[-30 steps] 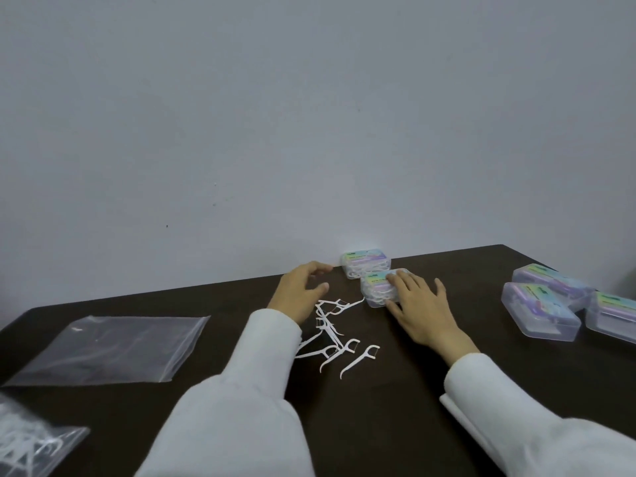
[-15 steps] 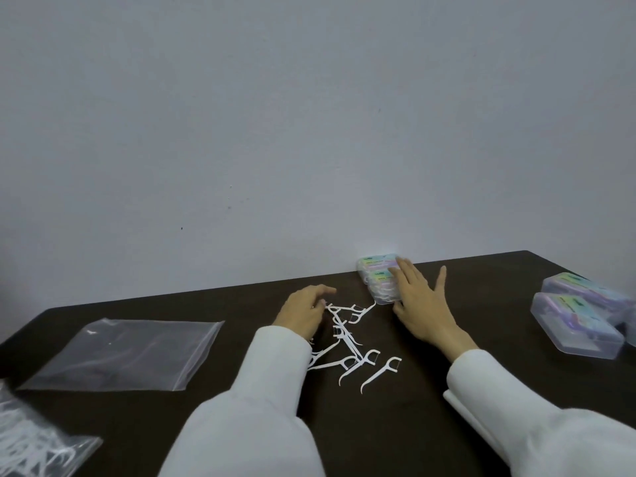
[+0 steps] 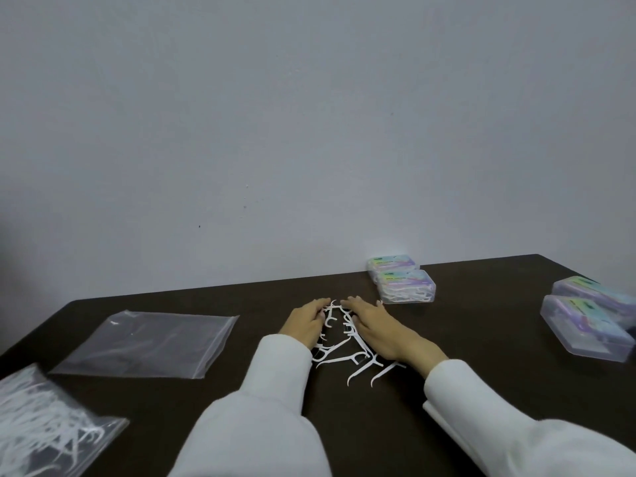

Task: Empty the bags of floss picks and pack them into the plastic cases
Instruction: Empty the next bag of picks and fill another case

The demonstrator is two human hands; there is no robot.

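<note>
Flanking a loose heap of white plastic floss picks (image 3: 344, 349) on the dark brown table (image 3: 481, 339), the left hand (image 3: 304, 323) and right hand (image 3: 380, 330) lay with fingers relaxed, touching the picks. Two filled clear plastic cases (image 3: 402, 282) sat just beyond.

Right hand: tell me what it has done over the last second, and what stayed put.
The right hand left the filled case by the wall and came back to the loose floss picks, opposite the left hand. The bags and side cases stayed put.
</note>
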